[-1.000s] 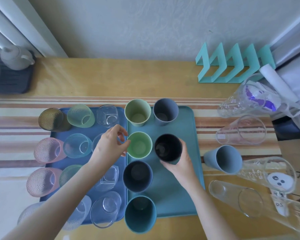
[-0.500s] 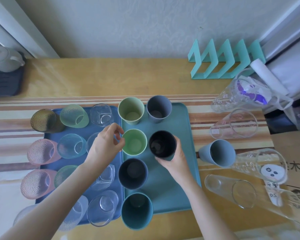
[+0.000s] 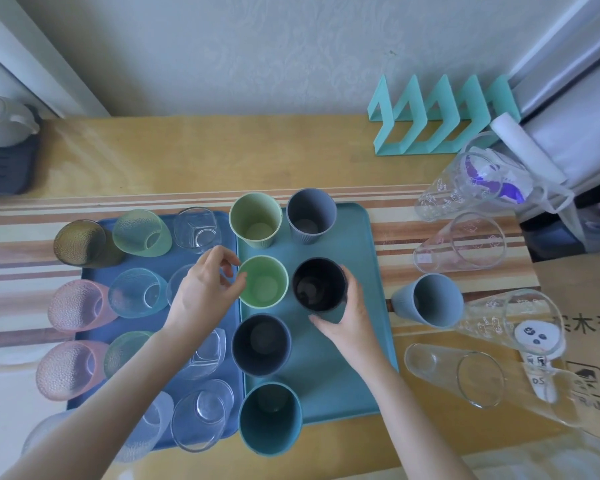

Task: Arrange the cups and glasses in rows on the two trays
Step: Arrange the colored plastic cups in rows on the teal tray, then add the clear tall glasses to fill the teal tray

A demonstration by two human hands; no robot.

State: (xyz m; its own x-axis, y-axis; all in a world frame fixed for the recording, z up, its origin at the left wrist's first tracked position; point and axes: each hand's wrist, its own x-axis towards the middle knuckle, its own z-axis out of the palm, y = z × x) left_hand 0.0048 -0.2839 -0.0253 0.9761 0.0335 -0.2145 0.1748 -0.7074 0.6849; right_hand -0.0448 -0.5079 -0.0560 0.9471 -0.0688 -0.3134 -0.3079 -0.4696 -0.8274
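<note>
Two trays lie side by side: a dark blue tray [image 3: 187, 258] on the left with several glasses, and a teal tray [image 3: 361, 341] on the right with several plastic cups. My right hand [image 3: 347, 320] grips a black cup [image 3: 317, 284] standing in the teal tray's second row. My left hand [image 3: 205, 289] hovers over the blue tray with its fingertips at the rim of a bright green cup [image 3: 264, 280]. A light green cup [image 3: 255, 218] and a grey cup [image 3: 310, 214] stand behind; a navy cup [image 3: 261, 344] and a teal cup [image 3: 270, 415] stand in front.
To the right of the trays stand a blue-grey cup [image 3: 430, 299] and several tall clear glasses [image 3: 461, 252]. A teal zigzag rack [image 3: 437, 123] stands at the back right, a cardboard box [image 3: 582, 306] at the right, a dark mat with a teapot [image 3: 4, 123] at the back left.
Both hands have stayed at the same cups; the right hand has kept its grip on the black cup. The camera has shifted a little, so the scene sits further left.
</note>
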